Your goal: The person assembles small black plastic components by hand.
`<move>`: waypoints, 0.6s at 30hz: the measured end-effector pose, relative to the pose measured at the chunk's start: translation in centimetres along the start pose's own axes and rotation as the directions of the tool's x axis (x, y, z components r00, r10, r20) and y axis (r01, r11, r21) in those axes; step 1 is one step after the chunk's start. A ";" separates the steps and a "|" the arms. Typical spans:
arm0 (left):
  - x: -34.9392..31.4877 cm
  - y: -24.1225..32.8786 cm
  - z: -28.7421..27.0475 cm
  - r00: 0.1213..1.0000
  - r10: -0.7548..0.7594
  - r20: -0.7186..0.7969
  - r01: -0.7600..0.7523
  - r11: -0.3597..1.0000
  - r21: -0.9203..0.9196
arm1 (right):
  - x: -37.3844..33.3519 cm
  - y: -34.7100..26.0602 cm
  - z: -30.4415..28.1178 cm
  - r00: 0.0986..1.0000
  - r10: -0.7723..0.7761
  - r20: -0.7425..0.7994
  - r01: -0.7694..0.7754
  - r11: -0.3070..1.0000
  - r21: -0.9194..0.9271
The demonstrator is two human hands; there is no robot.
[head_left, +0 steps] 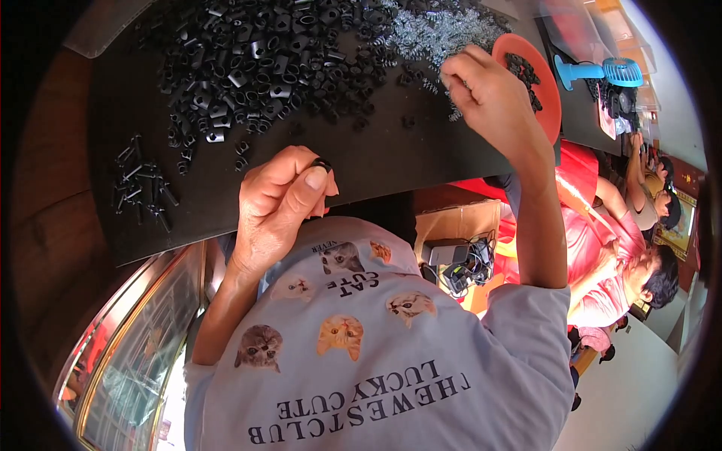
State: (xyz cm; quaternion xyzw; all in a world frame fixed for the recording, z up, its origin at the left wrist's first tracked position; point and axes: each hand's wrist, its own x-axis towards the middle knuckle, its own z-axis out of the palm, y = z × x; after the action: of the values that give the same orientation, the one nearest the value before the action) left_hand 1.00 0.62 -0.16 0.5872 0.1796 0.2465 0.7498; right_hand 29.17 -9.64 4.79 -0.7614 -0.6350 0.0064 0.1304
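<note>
My left hand [278,203] is closed near the table's front edge, pinching a small black ring-like plastic part [322,162] between thumb and fingers. Farther right, my right hand [492,94] is held over the near edge of a heap of small silvery coil springs [444,34], its fingers drawn together. Whatever lies between those fingertips is hidden. Beside it stands a coral-coloured bowl [551,113] with small black parts [522,69] in it. A large heap of short black tubular pieces [256,68] spreads across the far middle of the black table [398,169].
Thin black pins [143,184] lie scattered at the table's left. A clear plastic tray [105,26] is at the far left corner. Past the bowl is a blue fan [620,72]. Below the table, a cardboard box [455,222] holds cables. A person in red [602,270] sits at right.
</note>
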 end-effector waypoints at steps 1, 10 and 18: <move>0.0 0.0 0.0 1.000 0.003 0.005 -0.004 1.000 0.005 | -0.1 -0.5 0.1 1.000 -0.003 0.018 0.003 1.000 0.009; 0.0 0.1 0.2 1.000 0.003 -0.007 -0.003 1.000 -0.005 | 0.2 -1.5 0.0 0.998 0.000 0.070 0.005 0.997 -0.081; 0.0 0.0 0.1 1.000 0.002 0.004 -0.002 1.000 0.018 | 0.3 -1.4 0.8 0.995 -0.050 0.089 0.064 0.985 -0.161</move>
State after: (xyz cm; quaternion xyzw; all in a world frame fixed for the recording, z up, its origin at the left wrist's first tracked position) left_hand 0.99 0.56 -0.12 0.5946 0.1798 0.2444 0.7446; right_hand 27.77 -8.99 4.37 -0.7501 -0.6598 -0.0171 0.0408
